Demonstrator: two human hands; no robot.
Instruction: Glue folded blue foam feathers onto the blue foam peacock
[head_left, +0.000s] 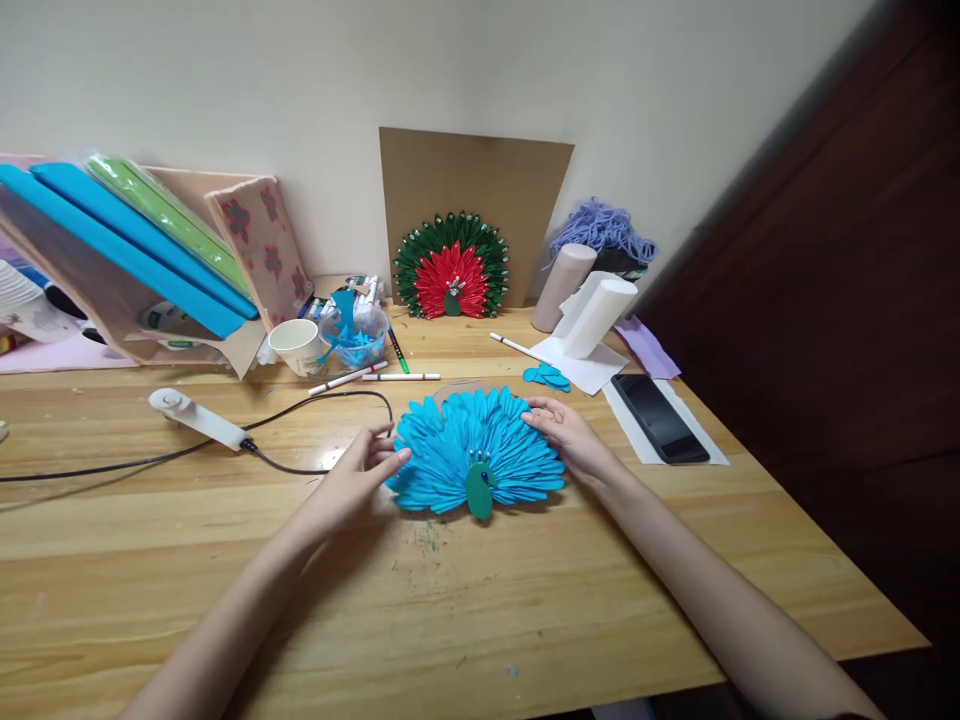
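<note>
A blue paper peacock (450, 455) with a fanned tail, a green body and a small crest is held by both hands just over the wooden table. My left hand (367, 465) grips its left edge, thumb on the front and the other fingers partly hidden behind. At the upper right edge, my right hand (566, 435) pinches the tail, fingers over the front. Behind it, a green and red peacock (452, 270) leans against a brown board (480, 170) by the wall.
On the left lie a white glue gun (199, 420) with its black cord, a paper cup (295, 347) and a tub of blue scraps (356, 340). To the right are blue cutouts (547, 376), paper rolls (600, 315) and a phone (660, 418). Several markers (401, 377) lie behind the peacock.
</note>
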